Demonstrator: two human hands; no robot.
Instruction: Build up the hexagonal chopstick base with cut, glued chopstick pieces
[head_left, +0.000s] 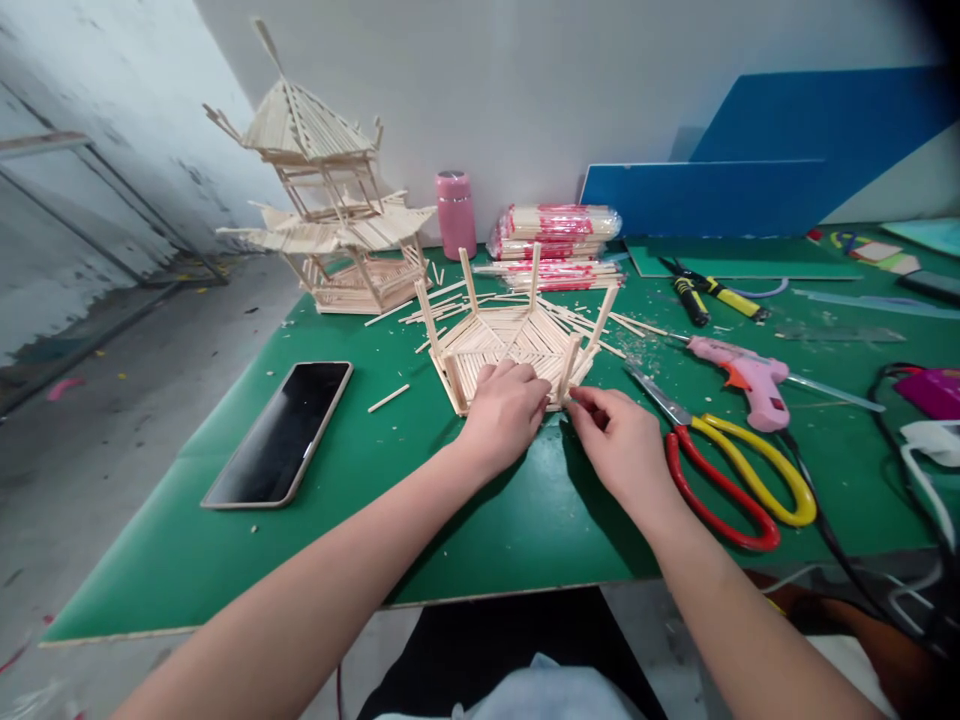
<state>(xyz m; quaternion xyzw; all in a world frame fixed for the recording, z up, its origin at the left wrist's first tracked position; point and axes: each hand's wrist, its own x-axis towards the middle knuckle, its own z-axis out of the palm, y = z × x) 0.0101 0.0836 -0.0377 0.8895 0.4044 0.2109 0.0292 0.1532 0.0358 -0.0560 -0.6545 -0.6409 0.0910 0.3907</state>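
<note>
A hexagonal base of thin wooden sticks (495, 335) lies on the green table, with upright stick posts at its corners. Over its near edge, my left hand (506, 410) is closed with bent fingers, gripping the frame. My right hand (611, 430) is at the near right corner, thumb and fingertips pinched together beside the foot of a post (568, 368). Whatever sits in that pinch is too small to make out. Loose sticks (431, 312) are scattered behind the base.
A stick pagoda (322, 220) stands at back left, near a pink bottle (455, 215) and bundled sticks (555, 235). A phone (281, 435) lies left. Red-and-yellow scissors (720, 460), a pink glue gun (742, 380) and pliers (712, 290) lie right.
</note>
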